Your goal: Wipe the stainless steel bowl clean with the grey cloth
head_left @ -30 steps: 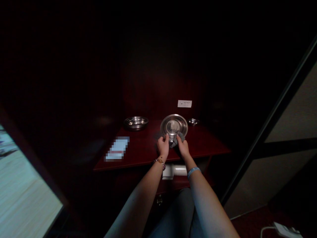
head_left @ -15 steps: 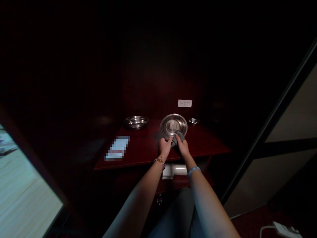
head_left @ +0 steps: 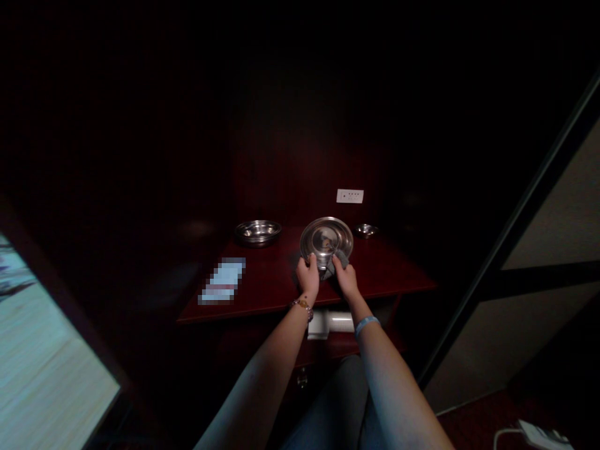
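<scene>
A round stainless steel plate (head_left: 323,228) is tilted up, its shiny inner face toward me, above the dark red desk (head_left: 272,275). My left hand (head_left: 308,278) grips its lower left rim, thumb on the inner face. At the lower right rim, my right hand (head_left: 345,278) is closed on a grey cloth (head_left: 344,257) pressed to the plate. Most of the fingers of both hands are hidden behind the plate and cloth.
Stacked steel plates (head_left: 257,232) stand at the back left, and a small steel bowl (head_left: 366,231) at the back right. A pixelated pale patch (head_left: 222,280) covers something at the left. A white socket (head_left: 350,196) is on the back wall. White objects (head_left: 341,321) lie on the shelf below.
My left hand has shifted slightly left along the rim, away from my right hand. The plate has moved a little left and down, with the cloth still at its lower right.
</scene>
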A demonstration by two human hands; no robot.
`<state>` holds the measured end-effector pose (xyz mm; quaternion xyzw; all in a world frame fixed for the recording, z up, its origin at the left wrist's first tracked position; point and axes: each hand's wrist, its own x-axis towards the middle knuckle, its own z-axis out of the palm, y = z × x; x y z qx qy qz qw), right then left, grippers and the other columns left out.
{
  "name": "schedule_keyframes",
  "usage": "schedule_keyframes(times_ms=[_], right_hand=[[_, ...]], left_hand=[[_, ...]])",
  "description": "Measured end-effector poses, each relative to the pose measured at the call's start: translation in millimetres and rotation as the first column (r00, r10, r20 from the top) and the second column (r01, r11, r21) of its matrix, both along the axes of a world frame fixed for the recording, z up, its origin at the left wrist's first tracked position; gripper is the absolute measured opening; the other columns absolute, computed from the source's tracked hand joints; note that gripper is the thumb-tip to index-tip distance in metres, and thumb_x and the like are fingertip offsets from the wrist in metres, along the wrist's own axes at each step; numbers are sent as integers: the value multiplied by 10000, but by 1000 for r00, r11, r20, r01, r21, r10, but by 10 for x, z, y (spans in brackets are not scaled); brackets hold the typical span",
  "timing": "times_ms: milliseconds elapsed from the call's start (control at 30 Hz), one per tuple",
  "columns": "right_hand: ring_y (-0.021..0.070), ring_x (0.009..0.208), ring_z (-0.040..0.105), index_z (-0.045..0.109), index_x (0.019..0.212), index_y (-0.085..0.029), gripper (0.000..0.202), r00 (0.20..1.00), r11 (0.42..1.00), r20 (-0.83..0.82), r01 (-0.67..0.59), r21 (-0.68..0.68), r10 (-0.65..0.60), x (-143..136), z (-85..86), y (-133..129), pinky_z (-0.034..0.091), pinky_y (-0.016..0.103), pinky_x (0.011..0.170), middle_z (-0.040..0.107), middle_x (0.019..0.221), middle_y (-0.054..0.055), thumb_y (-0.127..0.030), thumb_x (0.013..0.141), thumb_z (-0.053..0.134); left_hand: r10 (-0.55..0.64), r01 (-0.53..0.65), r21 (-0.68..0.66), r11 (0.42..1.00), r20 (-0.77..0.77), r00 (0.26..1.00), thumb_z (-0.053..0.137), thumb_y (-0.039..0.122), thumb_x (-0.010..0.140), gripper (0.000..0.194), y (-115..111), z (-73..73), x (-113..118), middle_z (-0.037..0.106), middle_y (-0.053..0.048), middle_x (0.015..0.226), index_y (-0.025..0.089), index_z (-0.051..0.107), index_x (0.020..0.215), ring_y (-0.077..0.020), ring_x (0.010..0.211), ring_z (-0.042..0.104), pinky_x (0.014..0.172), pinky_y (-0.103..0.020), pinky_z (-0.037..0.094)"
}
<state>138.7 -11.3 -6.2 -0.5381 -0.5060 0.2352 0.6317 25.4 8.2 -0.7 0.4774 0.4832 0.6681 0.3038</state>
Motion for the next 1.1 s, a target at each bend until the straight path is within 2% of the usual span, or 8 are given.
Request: schedule_keyframes(times_ms=[200,300,467,600,667,800,933,1100], right_hand=[[247,873,706,749,883,-140,458,1000,1000,15,-3,2,3,3,-13,15,509,279,784,758,823,101,-551,811,559],[244,884,704,746,906,-143,458,1000,1000,6,-18,20,17,7,-18,17,511,282,799,759,847,96,-548,819,551],[237,958,691,732,994,-151,467,998,998,-43,-35,58,37,26,-18,20,506,284,850,760,897,82,-546,827,548],[246,980,686,726,1028,-143,483,998,998,-63,-25,56,28,38,-27,25,501,289,865,758,912,89,-548,823,559],[249,981,685,724,1034,-139,492,997,998,-68,-22,54,25,39,-32,24,501,290,862,758,910,91,-551,821,561],[248,963,690,729,1021,-134,491,998,999,-59,-20,46,23,34,-26,16,504,286,849,759,875,95,-549,815,569],[249,953,692,734,1003,-130,489,999,999,-35,-37,33,38,19,-13,7,506,287,843,759,867,98,-549,811,573],[256,978,690,737,991,-130,504,999,999,5,-32,15,32,8,-6,16,504,291,850,759,899,108,-564,824,544]], left_hand=[[38,-38,50,998,0,999,505,394,872,253,-18,17,4,683,-95,826,155,584,840,-194,759,640,734,-296,483],[28,-29,65,997,18,999,519,365,871,224,-36,42,0,695,-114,899,154,592,881,-208,827,649,787,-306,482],[-123,115,91,989,96,988,618,322,815,264,-16,42,32,700,-113,1014,150,599,1014,-192,905,654,837,-290,476],[-243,236,81,968,88,966,727,327,712,355,42,-13,65,712,-108,966,131,625,990,-189,859,662,803,-286,487],[-261,254,89,963,84,962,732,314,703,348,63,-33,69,715,-107,955,130,632,981,-188,855,666,798,-291,491],[-186,184,82,980,20,982,697,257,734,287,49,-21,55,706,-132,986,123,616,974,-210,899,666,830,-324,492],[-82,83,65,994,-13,997,684,217,749,413,-10,32,42,670,-172,1104,117,540,1123,-242,1002,645,875,-337,488],[-52,53,109,993,-15,999,648,224,785,458,-36,52,49,661,-166,1107,125,488,1202,-246,995,647,869,-340,498]])
